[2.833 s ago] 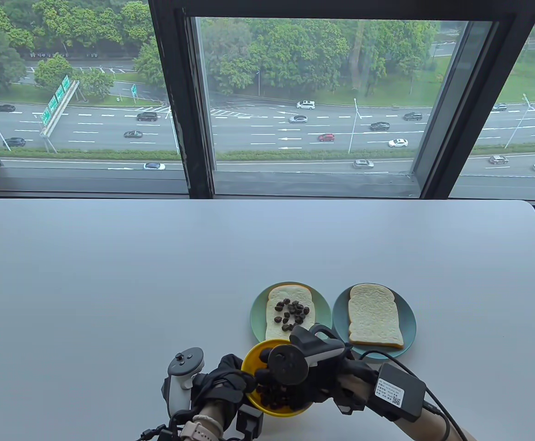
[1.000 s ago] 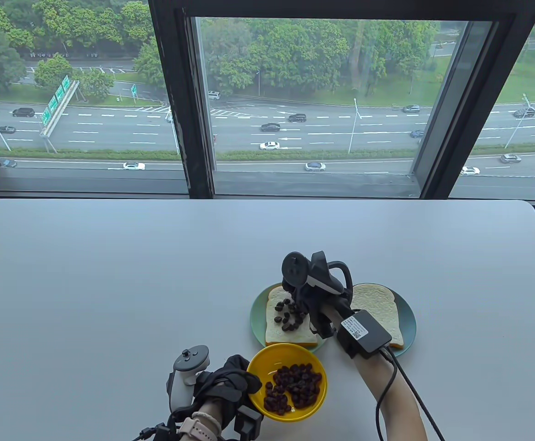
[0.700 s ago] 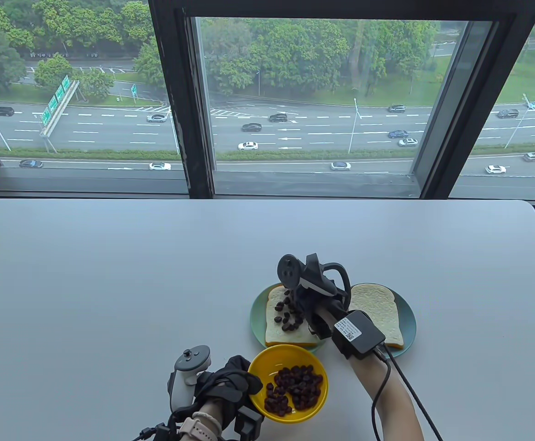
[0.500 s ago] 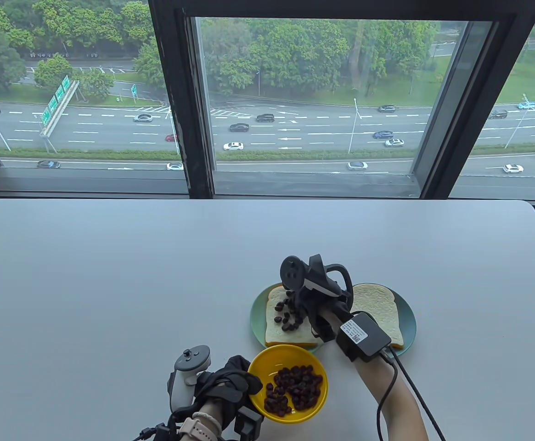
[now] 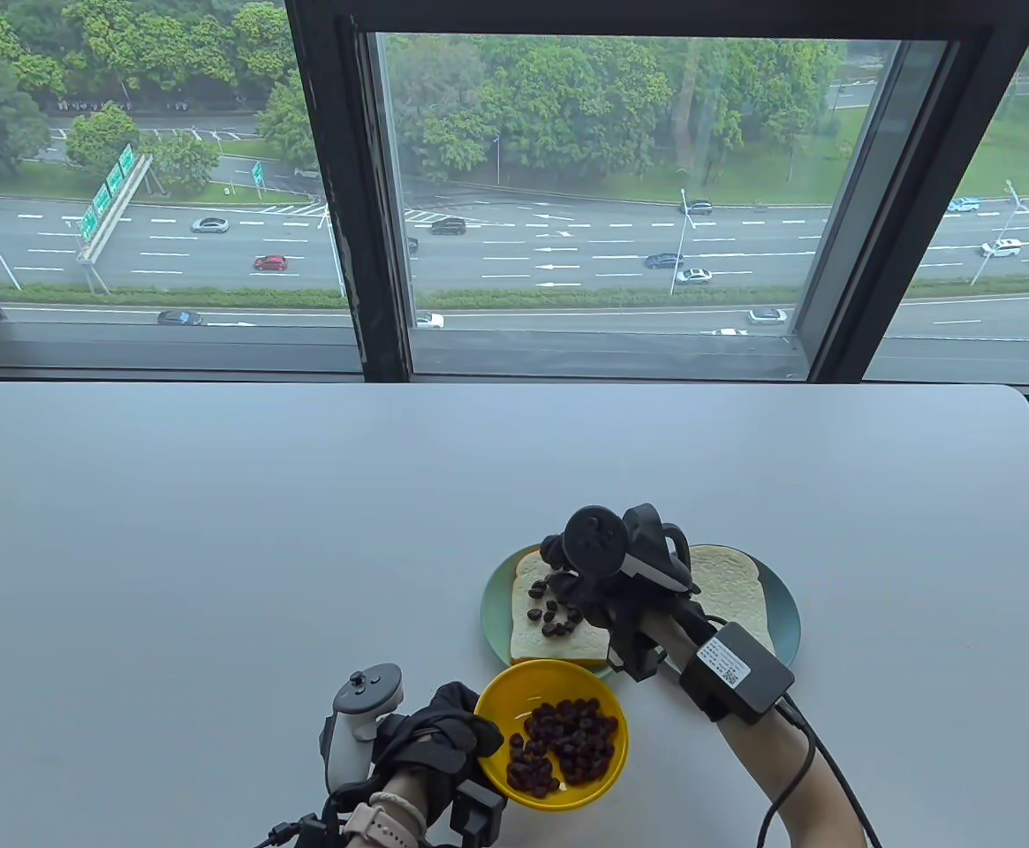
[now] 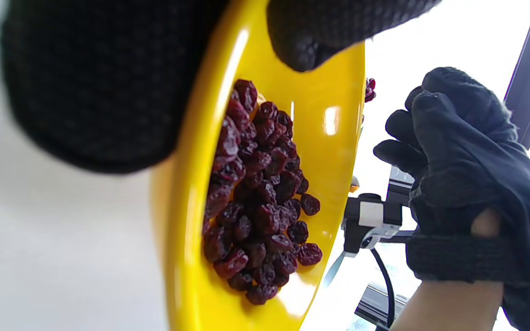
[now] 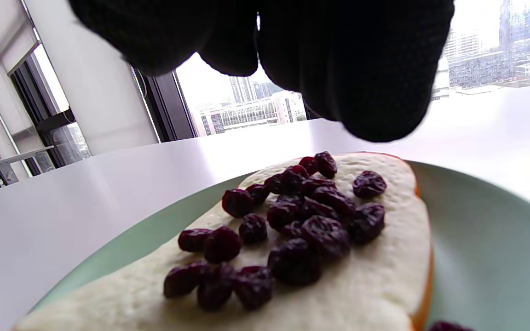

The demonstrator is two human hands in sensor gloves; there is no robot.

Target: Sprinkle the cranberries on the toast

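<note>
A yellow bowl (image 5: 558, 676) of dried cranberries (image 5: 564, 746) sits at the near edge. My left hand (image 5: 479, 738) grips its left rim, thumb inside, as the left wrist view (image 6: 228, 50) shows. A slice of toast (image 5: 527, 640) with several cranberries (image 5: 558, 616) on it lies on a light green plate (image 5: 495, 601). My right hand (image 5: 567, 579) hovers just above this toast with its fingertips (image 7: 375, 92) bunched together; no cranberry shows between them. The topped toast (image 7: 375, 285) fills the right wrist view.
A second, plain slice of toast (image 5: 739, 587) lies on a blue plate (image 5: 790, 618) to the right, partly behind my right forearm. The white table (image 5: 258, 530) stretches back to the window. A cable hangs from my right wrist box (image 5: 737, 673).
My right hand left the yellow bowl and moved up over the left toast; in the last half second it shifted slightly right. My left hand and the bowl stayed put.
</note>
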